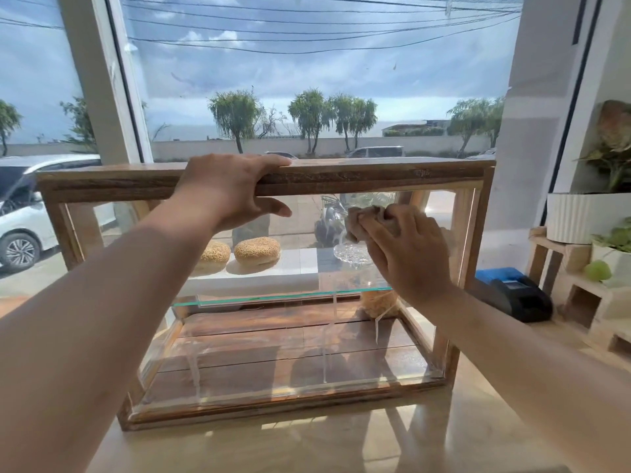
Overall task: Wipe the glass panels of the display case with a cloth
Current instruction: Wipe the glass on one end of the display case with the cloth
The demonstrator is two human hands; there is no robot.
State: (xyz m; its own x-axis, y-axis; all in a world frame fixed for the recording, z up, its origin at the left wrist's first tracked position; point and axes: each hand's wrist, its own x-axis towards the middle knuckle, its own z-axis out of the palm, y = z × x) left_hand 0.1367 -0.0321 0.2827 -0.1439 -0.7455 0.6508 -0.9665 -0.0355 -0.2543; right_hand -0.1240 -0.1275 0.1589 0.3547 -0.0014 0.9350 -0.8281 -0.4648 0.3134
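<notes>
A wooden-framed display case (358, 177) with glass panels stands on a light counter in front of a large window. My left hand (228, 189) grips its top wooden rail, fingers on top and thumb under the rail's front. My right hand (406, 247) holds a crumpled beige cloth (363, 216) against the upper right of the front glass panel (300, 353). Inside, two sesame buns (256, 250) lie on a glass shelf (273, 297), beside a clear glass dish (351, 254).
A black and blue card terminal (512, 293) sits on the counter right of the case. Farther right, wooden blocks (580, 302) carry a white ribbed planter (580, 216) and a green fruit (597, 270). Bare counter (307, 448) lies in front of the case.
</notes>
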